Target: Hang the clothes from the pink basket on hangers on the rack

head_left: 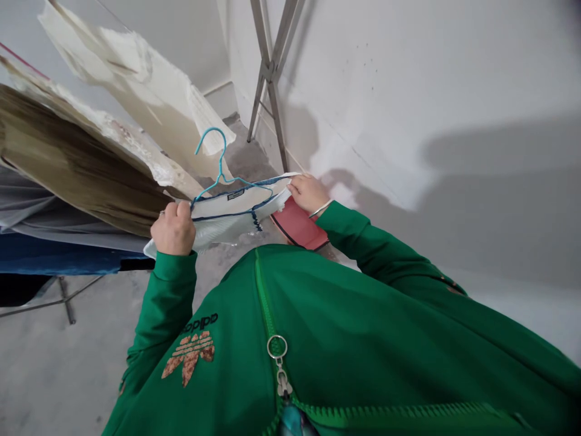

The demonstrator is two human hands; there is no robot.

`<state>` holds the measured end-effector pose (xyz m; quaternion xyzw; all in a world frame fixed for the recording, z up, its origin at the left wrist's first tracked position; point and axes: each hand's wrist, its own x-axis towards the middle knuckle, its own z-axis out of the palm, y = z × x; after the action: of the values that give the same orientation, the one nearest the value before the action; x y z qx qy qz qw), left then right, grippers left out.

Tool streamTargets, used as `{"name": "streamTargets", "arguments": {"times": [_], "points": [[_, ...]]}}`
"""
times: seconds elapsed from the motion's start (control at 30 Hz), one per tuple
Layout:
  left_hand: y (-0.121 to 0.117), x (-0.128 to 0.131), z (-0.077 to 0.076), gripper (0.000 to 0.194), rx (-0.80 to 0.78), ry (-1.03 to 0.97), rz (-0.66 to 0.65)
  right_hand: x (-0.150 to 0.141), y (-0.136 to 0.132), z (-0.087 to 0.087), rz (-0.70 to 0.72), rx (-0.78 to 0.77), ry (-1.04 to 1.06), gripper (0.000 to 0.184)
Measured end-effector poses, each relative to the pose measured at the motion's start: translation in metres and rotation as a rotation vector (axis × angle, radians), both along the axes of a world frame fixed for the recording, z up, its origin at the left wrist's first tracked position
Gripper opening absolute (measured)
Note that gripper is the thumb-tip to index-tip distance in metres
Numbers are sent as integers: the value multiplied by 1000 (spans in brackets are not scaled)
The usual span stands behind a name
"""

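Note:
A white garment with dark blue trim [229,217] hangs on a light blue wire hanger [216,163], held up in front of my chest. My left hand [173,228] is closed in a fist on the garment's left shoulder and the hanger's end. My right hand [307,192] pinches the garment's right shoulder at the hanger's other end. Both arms wear green jacket sleeves. The hanger's hook points up and away from me.
Cream and brown garments [91,151] hang on a rack at the left, with blue fabric [59,257] below. A metal folding stand [271,72] leans by the white wall. A red item [300,227] lies on the concrete floor under my right hand.

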<state>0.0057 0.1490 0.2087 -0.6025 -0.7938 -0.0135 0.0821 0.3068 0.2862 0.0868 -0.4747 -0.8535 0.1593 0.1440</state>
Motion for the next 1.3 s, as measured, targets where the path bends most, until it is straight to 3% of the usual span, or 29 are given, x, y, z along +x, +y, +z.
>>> {"name": "streamTargets", "arguments": {"times": [0.17,0.37,0.5,0.57,0.77,0.93,1.1,1.13,1.17,1.3], "points": [[0,-5,-3,22,90,-12,41,-3,-15,-2,-34,-42,187,24],[1,-10,-6,18,156,-39,-75,-11,-16,-9,-256,-21,352,14],[1,-11,-10,13,246,-72,-159,-13,-7,-11,-349,31,338,28],[1,-11,-12,13,272,-82,-171,-12,-5,-9,-338,30,329,26],[0,-6,-11,17,203,-36,-148,-13,-9,4,-330,120,270,25],[0,-2,-10,16,191,-61,-91,-22,-19,10,-157,179,164,34],[-1,-7,-15,15,241,-151,-56,-27,-36,7,396,59,173,40],[-2,-9,-16,16,261,-152,-66,-25,-37,8,452,37,208,41],[-2,-11,-17,18,282,-144,-82,-21,-36,10,445,37,250,41],[-4,-21,-20,23,354,-129,-170,-6,-10,25,190,179,337,36]]}}
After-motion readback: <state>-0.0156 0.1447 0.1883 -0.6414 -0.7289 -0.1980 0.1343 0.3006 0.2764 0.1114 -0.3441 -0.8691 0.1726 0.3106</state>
